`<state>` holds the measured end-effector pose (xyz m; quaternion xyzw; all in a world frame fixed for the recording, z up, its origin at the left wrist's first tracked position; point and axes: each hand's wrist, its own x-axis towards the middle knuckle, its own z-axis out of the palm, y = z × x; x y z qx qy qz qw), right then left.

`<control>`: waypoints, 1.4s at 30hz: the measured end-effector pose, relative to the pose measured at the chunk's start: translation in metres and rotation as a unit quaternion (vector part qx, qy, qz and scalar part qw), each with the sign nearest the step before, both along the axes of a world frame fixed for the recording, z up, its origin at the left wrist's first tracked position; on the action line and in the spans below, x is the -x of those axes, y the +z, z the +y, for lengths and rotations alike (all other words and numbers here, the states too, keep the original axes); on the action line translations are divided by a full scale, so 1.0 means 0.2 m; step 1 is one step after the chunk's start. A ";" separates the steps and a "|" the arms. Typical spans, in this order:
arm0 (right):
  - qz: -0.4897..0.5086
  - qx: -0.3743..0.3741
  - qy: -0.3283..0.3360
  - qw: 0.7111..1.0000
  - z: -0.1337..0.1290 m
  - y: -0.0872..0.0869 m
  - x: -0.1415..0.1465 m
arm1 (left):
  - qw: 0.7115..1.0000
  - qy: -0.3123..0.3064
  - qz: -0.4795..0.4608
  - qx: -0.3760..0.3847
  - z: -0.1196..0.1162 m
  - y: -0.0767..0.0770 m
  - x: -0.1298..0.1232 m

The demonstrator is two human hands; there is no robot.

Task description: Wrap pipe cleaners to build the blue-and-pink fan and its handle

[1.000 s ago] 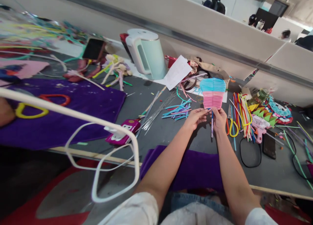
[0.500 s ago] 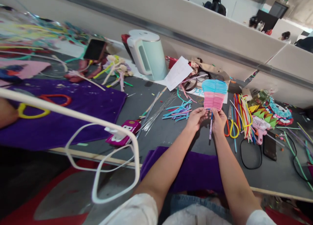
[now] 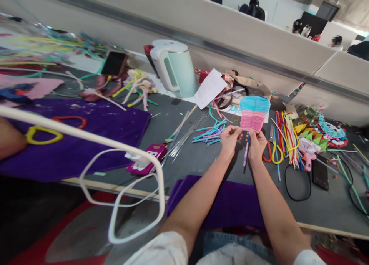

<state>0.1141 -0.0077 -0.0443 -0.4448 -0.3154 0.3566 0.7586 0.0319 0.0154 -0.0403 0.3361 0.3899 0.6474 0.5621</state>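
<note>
Both hands hold a flat, fan-shaped pipe cleaner piece (image 3: pixel 254 113), blue across its top and pink below. My left hand (image 3: pixel 230 139) is closed in a pinch at its lower left edge. Closed at the bottom edge near the stem is my right hand (image 3: pixel 256 145). A thin blue and lilac stem (image 3: pixel 246 153) hangs down between the hands. Left of my left hand lies a pile of short blue and pink pipe cleaners (image 3: pixel 209 132). Scissors (image 3: pixel 272 149) with red and yellow handles rest just right of my right hand.
A pale green kettle (image 3: pixel 180 69) stands at the back. To the right are bundled pipe cleaners (image 3: pixel 286 140), a pink glue gun (image 3: pixel 309 159) and a phone (image 3: pixel 320 174). Folded purple cloth (image 3: pixel 221 203) lies under my forearms. A white lamp arm (image 3: pixel 115 140) crosses the left foreground.
The fan-shaped piece has shifted slightly right in view, and its stem leans a little more to the left. Both hands keep their grip on it.
</note>
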 end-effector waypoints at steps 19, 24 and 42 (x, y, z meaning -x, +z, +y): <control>0.132 0.038 0.113 0.984 0.01 0.02 0.03 | 0.998 0.024 -0.062 -0.005 -0.03 0.05 0.00; 0.141 0.044 0.105 0.983 0.00 0.02 0.03 | 0.998 0.004 -0.058 -0.003 -0.04 0.05 0.00; 0.054 0.003 0.019 0.998 -0.02 0.01 0.04 | 0.975 -0.139 -0.154 0.074 -0.05 0.03 0.02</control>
